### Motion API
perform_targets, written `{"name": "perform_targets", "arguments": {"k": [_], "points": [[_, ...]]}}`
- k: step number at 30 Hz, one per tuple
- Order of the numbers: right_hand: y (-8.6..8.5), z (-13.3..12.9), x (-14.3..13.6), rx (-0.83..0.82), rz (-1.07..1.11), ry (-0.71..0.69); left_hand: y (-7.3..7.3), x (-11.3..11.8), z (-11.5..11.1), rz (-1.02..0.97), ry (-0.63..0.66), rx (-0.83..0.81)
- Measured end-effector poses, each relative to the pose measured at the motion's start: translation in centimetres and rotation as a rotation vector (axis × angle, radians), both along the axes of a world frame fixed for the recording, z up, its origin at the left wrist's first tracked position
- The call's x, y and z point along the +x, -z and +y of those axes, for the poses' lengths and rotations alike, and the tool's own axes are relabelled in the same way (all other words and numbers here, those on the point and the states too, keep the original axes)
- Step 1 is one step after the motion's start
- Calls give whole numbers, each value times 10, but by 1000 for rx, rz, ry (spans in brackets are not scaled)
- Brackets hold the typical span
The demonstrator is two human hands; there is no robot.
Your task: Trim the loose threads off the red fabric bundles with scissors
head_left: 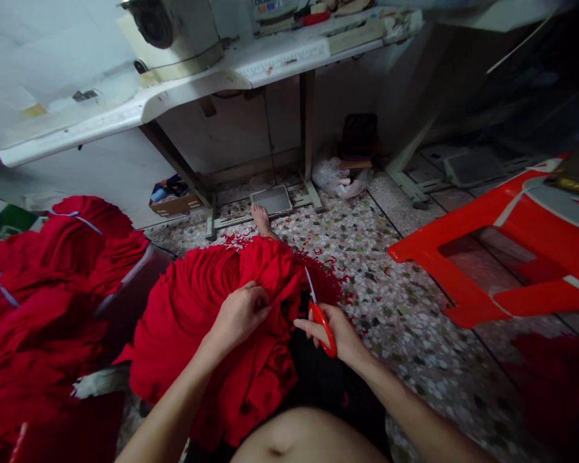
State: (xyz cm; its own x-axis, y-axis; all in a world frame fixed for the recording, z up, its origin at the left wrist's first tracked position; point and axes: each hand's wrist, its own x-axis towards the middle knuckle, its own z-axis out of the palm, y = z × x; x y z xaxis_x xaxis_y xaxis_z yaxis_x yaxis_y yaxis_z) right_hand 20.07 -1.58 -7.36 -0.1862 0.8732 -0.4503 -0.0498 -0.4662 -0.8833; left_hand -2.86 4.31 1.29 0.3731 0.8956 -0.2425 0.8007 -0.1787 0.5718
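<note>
A large pile of red fabric pieces lies over my lap, its layers fanned out. My left hand rests on top of it, fingers curled together at a fold; whatever they pinch is too small to make out. To the right of the pile, my right hand holds orange-handled scissors, with the blades pointing up and away from me beside the fabric's right edge. Small red scraps are scattered on the floor past the scissors.
Bundles of red fabric tied with pale strips stand at the left. A sewing table crosses the front, above a pedal and a small box. An orange stool is at the right.
</note>
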Motion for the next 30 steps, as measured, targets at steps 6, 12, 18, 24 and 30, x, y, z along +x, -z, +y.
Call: {"name": "perform_targets", "arguments": {"k": [6, 12, 18, 24, 30], "points": [[-10, -13, 13, -47, 9, -92, -12, -8, 2, -441, -90, -364], [-10, -26, 26, -7, -19, -151, -26, 4, 0, -770, -231, -554], [-19, -38, 34, 95, 73, -271, -22, 15, -2, -860, -278, -531], [-21, -31, 29, 88, 210, -204, -17, 20, -16, -744, -173, -533], [-43, 0, 16, 115, 255, -113, -22, 27, -26, -527, 59, -494]]}}
